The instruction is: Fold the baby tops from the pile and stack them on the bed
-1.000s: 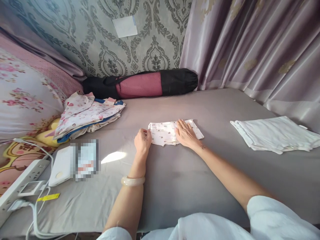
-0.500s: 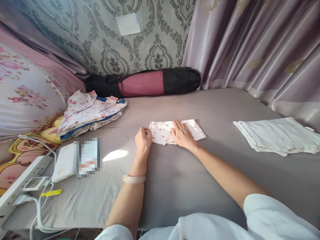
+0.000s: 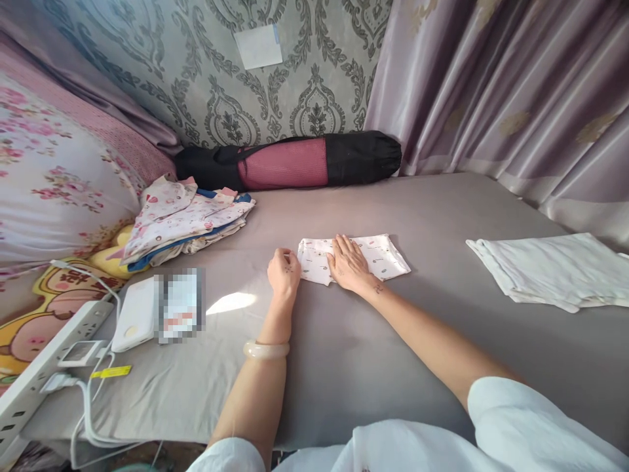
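Note:
A small white garment with a scattered print lies folded flat on the grey sheet. My left hand is closed at the garment's left edge, its fingers curled in and seeming to pinch the fabric there; the fingertips are mostly hidden. Flat on the middle of the cloth rests my right hand, fingers stretched out and palm down. A pale bangle circles my left wrist.
Folded printed clothes are piled at the left, by a floral pillow. White folded cloth lies at the right. A black and pink rolled bag lines the wall. A power strip, cables and white power bank sit front left.
My right hand has slid a little to the left across the garment. My left hand stays at its left edge. The whole view has shifted slightly.

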Motion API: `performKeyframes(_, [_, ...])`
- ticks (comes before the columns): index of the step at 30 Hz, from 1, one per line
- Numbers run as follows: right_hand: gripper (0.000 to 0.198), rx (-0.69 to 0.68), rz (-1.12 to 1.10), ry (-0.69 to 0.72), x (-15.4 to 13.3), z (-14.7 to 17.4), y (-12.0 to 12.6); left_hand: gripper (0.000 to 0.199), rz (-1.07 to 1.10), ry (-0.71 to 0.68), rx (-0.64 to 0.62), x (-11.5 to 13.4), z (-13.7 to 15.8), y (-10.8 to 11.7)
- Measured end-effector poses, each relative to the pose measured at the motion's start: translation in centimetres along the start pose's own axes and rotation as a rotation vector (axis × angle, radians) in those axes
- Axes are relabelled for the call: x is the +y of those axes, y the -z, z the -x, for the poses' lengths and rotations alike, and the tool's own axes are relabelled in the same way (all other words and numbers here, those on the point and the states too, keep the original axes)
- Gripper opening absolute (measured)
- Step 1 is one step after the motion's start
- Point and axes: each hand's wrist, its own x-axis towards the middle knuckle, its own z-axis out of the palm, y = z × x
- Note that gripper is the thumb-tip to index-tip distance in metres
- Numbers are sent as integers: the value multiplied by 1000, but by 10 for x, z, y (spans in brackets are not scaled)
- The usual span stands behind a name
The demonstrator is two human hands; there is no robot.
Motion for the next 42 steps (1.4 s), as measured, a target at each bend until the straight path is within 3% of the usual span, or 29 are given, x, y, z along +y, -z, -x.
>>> performKeyframes(8, [64, -23, 25, -6, 0, -2, 2, 21, 22, 4, 15, 0, -1, -1])
performKeyframes(13, [61, -42, 13, -10, -15, -6, 7, 21, 38, -2, 32, -1, -2, -2])
performKeyframes(24, [64, 26, -39, 7, -35, -11, -18, 22, 53, -2, 62, -2, -3, -2])
performKeyframes(32, [62, 20, -37, -6, -36, -13, -18, 23, 84, 23, 64, 0, -4, 0])
performKeyframes(42, [64, -23, -95, 26, -62, -23, -18, 22, 161, 79, 94, 0, -4, 2])
